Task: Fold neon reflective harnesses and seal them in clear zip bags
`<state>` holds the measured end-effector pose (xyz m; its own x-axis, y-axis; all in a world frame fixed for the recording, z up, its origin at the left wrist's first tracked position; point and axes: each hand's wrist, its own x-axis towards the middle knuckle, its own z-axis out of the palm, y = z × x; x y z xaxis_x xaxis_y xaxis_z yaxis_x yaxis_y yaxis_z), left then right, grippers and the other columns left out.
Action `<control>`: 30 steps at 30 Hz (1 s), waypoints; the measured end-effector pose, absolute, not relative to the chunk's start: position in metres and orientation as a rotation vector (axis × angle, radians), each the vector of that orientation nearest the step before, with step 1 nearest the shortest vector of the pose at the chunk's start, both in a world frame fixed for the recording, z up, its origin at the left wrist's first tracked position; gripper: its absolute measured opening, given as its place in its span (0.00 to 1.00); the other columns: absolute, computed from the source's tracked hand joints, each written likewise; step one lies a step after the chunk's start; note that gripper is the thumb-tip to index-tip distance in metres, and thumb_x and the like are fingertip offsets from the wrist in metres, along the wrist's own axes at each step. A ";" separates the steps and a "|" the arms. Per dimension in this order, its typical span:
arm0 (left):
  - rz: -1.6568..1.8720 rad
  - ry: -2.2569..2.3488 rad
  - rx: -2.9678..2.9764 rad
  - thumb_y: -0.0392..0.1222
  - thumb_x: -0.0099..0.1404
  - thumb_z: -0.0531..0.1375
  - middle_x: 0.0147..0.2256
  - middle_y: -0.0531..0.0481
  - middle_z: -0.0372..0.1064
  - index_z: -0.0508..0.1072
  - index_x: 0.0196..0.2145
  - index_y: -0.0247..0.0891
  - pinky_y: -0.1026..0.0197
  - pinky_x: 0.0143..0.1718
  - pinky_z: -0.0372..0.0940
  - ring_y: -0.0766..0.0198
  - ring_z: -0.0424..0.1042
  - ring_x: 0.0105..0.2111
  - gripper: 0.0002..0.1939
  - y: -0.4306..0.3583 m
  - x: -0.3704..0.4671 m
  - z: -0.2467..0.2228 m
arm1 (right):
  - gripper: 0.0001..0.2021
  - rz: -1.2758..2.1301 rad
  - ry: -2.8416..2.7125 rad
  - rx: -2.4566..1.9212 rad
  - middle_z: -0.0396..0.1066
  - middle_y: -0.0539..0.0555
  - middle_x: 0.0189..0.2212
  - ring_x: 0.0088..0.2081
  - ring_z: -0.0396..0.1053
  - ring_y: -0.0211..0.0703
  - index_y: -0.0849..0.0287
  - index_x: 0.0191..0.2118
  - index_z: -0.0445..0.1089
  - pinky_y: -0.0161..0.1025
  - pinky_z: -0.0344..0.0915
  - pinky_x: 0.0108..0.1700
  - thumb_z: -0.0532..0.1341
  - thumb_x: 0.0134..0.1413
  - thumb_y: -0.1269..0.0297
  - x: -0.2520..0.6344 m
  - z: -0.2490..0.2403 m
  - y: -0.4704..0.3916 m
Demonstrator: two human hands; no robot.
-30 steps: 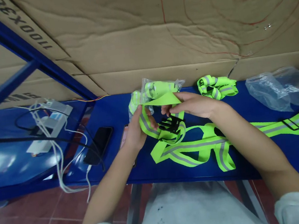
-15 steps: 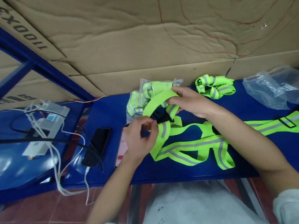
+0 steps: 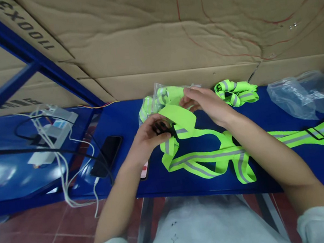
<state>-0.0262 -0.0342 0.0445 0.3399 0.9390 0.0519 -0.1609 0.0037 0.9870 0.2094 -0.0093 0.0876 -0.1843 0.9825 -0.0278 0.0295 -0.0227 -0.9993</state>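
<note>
My left hand (image 3: 149, 136) is closed on a black plastic buckle (image 3: 167, 128), its thumb pressed along the lower side. A fluorescent yellow-green reflective strap (image 3: 181, 117) runs from the buckle and folds over in a broad loose loop. Just right of that loop is my right hand (image 3: 204, 102), its fingers stretched forward and apart from the strap. More of the same webbing, with a grey stripe (image 3: 205, 155), lies in loops on the blue table and passes under my right forearm. Behind my hands sits a clear bag of rolled straps (image 3: 151, 106), partly covered.
A rolled strap bundle (image 3: 237, 92) and a clear plastic bag (image 3: 304, 92) lie along the back edge. At left are a black phone (image 3: 107, 156), white cables (image 3: 64, 178) and a power strip (image 3: 52, 132). Another phone (image 3: 144, 171) is mostly under my left forearm. Cardboard (image 3: 141, 52) stands behind.
My right hand has let go of the strap and its fingers have straightened. The strap loop has flopped over to the right. My left hand has turned and now grips the buckle.
</note>
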 end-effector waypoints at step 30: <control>1.828 0.897 0.755 0.37 0.67 0.66 0.31 0.54 0.73 0.76 0.34 0.35 0.69 0.19 0.64 0.71 0.69 0.22 0.04 0.005 -0.050 0.065 | 0.30 0.893 -1.870 -1.836 0.58 0.46 0.19 0.22 0.64 0.38 0.56 0.28 0.61 0.35 0.59 0.29 0.55 0.63 0.31 0.379 0.035 -0.106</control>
<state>-0.0498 0.0052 0.0647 -0.3764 0.9190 0.1173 -0.4696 -0.2984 0.8309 0.3791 -0.1063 0.0353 -0.0817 0.9826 -0.1669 0.7476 -0.0503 -0.6623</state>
